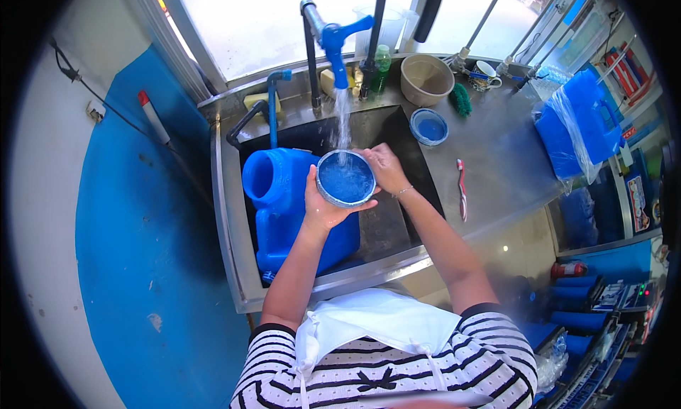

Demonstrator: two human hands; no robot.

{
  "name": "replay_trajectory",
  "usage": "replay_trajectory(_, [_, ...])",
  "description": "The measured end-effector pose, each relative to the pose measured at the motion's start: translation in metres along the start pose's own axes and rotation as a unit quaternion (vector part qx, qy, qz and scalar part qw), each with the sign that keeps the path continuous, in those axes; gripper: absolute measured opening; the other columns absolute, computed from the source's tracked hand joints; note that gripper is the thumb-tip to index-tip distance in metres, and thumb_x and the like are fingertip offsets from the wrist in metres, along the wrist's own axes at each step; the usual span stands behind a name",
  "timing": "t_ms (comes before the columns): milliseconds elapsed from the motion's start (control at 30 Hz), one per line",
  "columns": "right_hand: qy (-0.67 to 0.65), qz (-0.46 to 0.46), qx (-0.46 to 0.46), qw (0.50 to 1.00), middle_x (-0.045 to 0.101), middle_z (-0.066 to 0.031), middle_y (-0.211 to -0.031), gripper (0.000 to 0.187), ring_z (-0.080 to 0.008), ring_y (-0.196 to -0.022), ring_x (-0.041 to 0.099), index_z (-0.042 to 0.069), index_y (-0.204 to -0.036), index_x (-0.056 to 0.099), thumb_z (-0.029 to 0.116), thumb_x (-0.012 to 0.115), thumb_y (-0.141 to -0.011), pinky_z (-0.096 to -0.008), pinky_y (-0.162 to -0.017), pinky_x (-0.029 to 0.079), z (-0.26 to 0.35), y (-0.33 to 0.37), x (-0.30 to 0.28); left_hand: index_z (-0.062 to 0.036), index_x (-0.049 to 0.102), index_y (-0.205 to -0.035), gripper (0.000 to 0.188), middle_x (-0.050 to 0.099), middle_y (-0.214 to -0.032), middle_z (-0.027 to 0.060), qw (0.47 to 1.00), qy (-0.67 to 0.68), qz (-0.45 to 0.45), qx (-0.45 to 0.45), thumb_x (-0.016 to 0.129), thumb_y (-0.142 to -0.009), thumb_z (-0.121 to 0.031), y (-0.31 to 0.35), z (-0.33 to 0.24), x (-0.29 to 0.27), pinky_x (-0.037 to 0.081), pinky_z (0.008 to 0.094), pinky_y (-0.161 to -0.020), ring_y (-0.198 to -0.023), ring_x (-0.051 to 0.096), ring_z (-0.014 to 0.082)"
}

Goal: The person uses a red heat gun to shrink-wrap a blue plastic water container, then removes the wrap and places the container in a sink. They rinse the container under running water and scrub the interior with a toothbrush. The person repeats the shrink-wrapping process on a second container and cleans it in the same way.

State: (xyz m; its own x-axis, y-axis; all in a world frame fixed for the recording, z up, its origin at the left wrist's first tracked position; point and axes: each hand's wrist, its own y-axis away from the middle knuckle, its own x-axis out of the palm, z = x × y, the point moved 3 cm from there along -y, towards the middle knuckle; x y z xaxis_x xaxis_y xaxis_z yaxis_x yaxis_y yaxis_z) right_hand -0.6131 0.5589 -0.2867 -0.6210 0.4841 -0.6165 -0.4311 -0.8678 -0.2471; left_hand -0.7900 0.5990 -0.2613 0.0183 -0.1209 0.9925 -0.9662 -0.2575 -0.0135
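- blue jerrycan (284, 203) lying in sink (383, 231), left side
- lid (429, 126) on counter (496, 161), right of sink
- toothbrush (462, 189) near lid
- beige bowl (426, 79) at back, green brush (462, 100) beside it
- blue bag (578, 125) far right

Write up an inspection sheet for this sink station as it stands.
Surface: steel counter around a dark sink, wet.
Job's things: blue bowl under the running blue tap.
Clutter: blue jerrycan in the sink; small blue bowl, beige bowl, toothbrush, green brush, blue plastic bag.
Hands: left hand and right hand both grip the bowl's rim.
Cables: one on the left wall.
Surroundings: bright window, blue-and-white wall.
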Motion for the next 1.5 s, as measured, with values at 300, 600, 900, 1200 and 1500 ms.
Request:
replay_trajectory(300, [0.401, -0.022, -0.010, 0.916, 0.061, -0.0156, -0.101, 0.024, -0.0339, -0.095, 0.061, 0.011, -0.099, 0.066, 0.011, 0.066, -0.075, -0.0439, -0.078, 0.050, -0.140, -0.015, -0.141, -0.0109, 0.032, -0.147, 0.098, 0.027, -0.148, 0.0321, 0.994, -0.019, -0.011, 0.111, 0.058, -0.076, -0.073, -0.039, 0.012, -0.005, 0.036, 0.0670, -0.099, -0.134, 0.027, 0.0558])
replay_trajectory(600, [0.405, -0.188, 0.204, 0.871, 0.059, -0.0294, -0.110, 0.023, -0.0444, -0.086, 0.063, 0.003, -0.105, 0.063, 0.010, 0.054, -0.085, -0.0477, -0.076, 0.053, -0.253, -0.012, -0.314, -0.0136, 0.032, -0.147, 0.094, 0.027, -0.150, 0.0270, 0.982, 0.011, -0.059, 0.180, 0.061, -0.076, -0.068, -0.037, 0.031, -0.016, 0.032, 0.0668, -0.104, -0.137, 0.024, 0.0529])
replay_trajectory(900, [0.267, 0.151, 0.209, 0.928, 0.064, -0.0267, -0.099, 0.041, -0.0447, -0.096, 0.061, -0.002, -0.110, 0.053, 0.029, 0.065, -0.086, -0.0480, -0.081, 0.051, -0.137, 0.110, -0.176, -0.0148, 0.043, -0.141, 0.084, 0.039, -0.146, 0.0219, 0.974, -0.042, -0.063, 0.211, 0.060, -0.077, -0.066, -0.057, 0.019, -0.017, 0.030, 0.0692, -0.102, -0.133, 0.033, 0.0520])
replay_trajectory(1200, [0.184, 0.089, -0.070, 0.976, 0.066, -0.0202, -0.093, 0.034, -0.0391, -0.087, 0.064, 0.006, -0.122, 0.059, 0.008, 0.057, -0.088, -0.0455, -0.077, 0.051, 0.010, 0.055, -0.076, -0.0047, 0.052, -0.131, 0.057, 0.059, -0.129, 0.0125, 0.923, -0.202, -0.113, 0.306, 0.057, -0.089, -0.043, -0.054, 0.008, -0.046, 0.042, 0.0475, -0.103, -0.118, 0.056, 0.0288])
replay_trajectory(1500, [-0.040, 0.270, 0.003, 0.962, 0.068, -0.0211, -0.097, 0.026, -0.0296, -0.090, 0.069, 0.006, -0.109, 0.070, 0.005, 0.062, -0.084, -0.0349, -0.081, 0.053, 0.010, 0.041, -0.041, -0.0014, 0.052, -0.129, 0.051, 0.063, -0.121, 0.0128, 0.895, -0.323, -0.172, 0.255, 0.047, -0.095, -0.039, -0.020, -0.018, -0.040, 0.047, 0.0407, -0.097, -0.109, 0.062, 0.0246])
